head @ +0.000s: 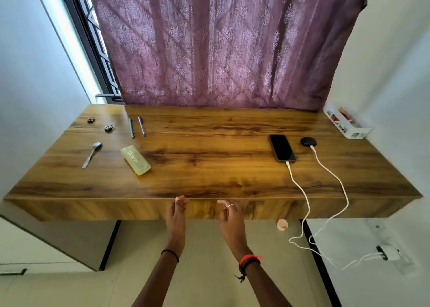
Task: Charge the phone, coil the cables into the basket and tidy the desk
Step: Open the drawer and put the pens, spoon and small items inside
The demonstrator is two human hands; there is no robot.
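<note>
phone (282,147) flat on bench (209,167), right side, white cable (300,188) plugged in, trailing over edge. left hand (176,216) and right hand (230,216) released, empty, at front edge. cable likely limp, light; best pinched near plug. phone slick, fragile.

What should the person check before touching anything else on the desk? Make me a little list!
1. Phone has a white cable plugged into it: ok.
2. Phone really charging: cannot tell, its screen is dark.
3. Round black gadget also has a white cable plugged in: ok.
4. Cables coiled in the basket: not ok, both hang over the desk's front edge down to the wall plug.
5. Desk tidy: not ok, a spoon, two pens and a yellowish case lie loose.
6. Left hand and right hand free: ok, both open and empty at the desk's front edge.
</note>
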